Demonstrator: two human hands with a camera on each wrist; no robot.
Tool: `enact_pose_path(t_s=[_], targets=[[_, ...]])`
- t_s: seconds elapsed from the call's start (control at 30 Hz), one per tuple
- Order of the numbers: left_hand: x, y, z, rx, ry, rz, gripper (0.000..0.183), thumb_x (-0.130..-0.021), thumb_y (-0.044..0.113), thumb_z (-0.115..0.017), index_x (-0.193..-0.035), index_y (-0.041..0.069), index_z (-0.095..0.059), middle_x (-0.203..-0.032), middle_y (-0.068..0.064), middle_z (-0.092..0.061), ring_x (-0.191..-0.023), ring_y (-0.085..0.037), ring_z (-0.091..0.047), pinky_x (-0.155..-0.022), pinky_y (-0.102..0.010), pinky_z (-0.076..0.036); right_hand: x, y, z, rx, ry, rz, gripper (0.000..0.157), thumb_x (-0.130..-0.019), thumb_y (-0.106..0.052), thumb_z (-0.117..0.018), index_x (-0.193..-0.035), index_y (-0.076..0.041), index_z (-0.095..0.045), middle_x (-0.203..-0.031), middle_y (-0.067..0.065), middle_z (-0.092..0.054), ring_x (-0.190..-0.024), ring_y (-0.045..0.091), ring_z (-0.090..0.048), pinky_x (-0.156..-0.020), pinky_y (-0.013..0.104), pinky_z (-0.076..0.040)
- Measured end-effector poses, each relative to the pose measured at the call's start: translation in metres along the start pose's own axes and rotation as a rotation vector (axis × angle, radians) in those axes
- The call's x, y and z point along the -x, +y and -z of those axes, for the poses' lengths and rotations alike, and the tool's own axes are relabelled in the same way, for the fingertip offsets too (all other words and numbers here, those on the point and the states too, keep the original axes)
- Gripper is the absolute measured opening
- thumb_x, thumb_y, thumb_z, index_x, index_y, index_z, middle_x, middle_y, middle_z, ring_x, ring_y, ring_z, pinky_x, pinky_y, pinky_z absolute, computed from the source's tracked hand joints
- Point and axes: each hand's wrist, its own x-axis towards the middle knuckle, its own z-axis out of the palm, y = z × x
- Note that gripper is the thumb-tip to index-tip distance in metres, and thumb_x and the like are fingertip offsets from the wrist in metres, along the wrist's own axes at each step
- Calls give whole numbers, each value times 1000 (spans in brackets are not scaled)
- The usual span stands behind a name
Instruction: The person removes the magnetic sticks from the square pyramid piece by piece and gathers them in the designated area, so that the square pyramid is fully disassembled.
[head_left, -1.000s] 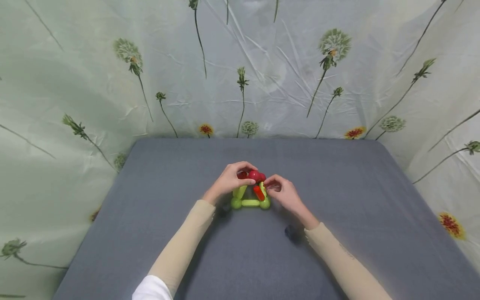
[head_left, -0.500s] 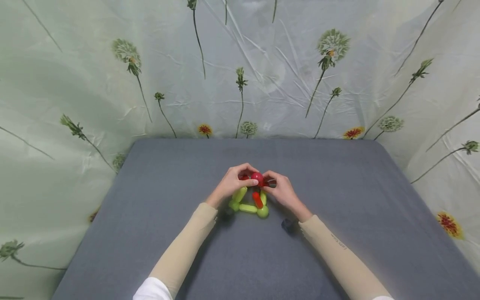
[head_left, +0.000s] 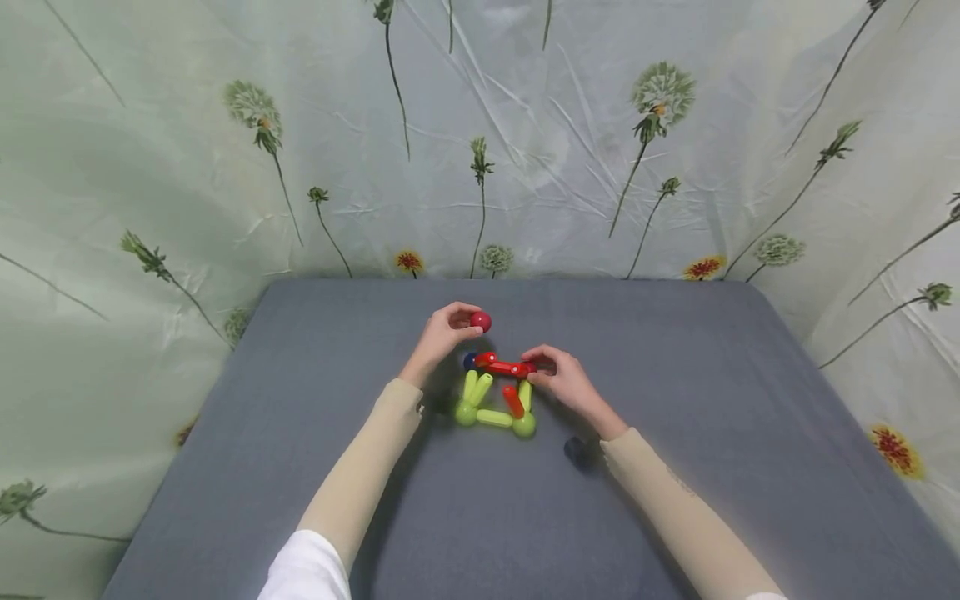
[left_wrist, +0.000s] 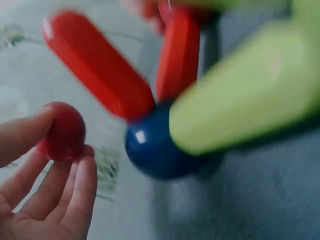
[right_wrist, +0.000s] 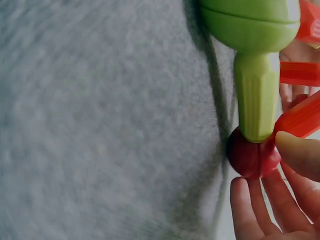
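Note:
My left hand [head_left: 442,337] pinches a red ball [left_wrist: 65,131] between thumb and fingers, raised apart from a frame of balls and rods. The frame's back left corner is a blue ball [left_wrist: 160,142], joined to a green rod [left_wrist: 245,85] and red rods [left_wrist: 100,65]. With my right hand [head_left: 561,379] I grip the red ball [right_wrist: 247,155] at the back right corner, thumb at one side and fingers beneath it. Green balls [head_left: 524,424] form the front corners, linked by a green rod [head_left: 494,418]. Another red rod [head_left: 513,402] slants up from the front right ball.
The frame stands on a grey cloth-covered table [head_left: 480,517], whose far edge meets a flower-printed curtain [head_left: 555,150]. A dark blurred object [head_left: 577,452] shows beside my right wrist.
My left hand has lifted the red ball off the red rods and carried it back and to the left. My right hand has stayed at the back right corner.

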Motion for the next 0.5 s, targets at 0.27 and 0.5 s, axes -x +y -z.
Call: enact_pose_path(t_s=[0.27,0.5], targets=[[-32,-18,8,-115,-6,85,34,-85,2,-70,-117,-2,-62,-117,-18,-63,-106,-30,-60,-92,-38,-46,-9,6,6,-41,-61,-44,26,-90,0,-63,-116,3,-63,-112,16,-64,-101,27,-58,-87,37,-47],[-46,-29,5,-212,13,73,31,-85,3,-71,-116,2,-65,-112,-15,-65,-100,-27,-60,-90,-39,-46,-2,-14,11,-95,-104,-66,28,-92,2,-59,-118,11,-57,-117,23,-60,-103,30,-56,-87,35,-47]])
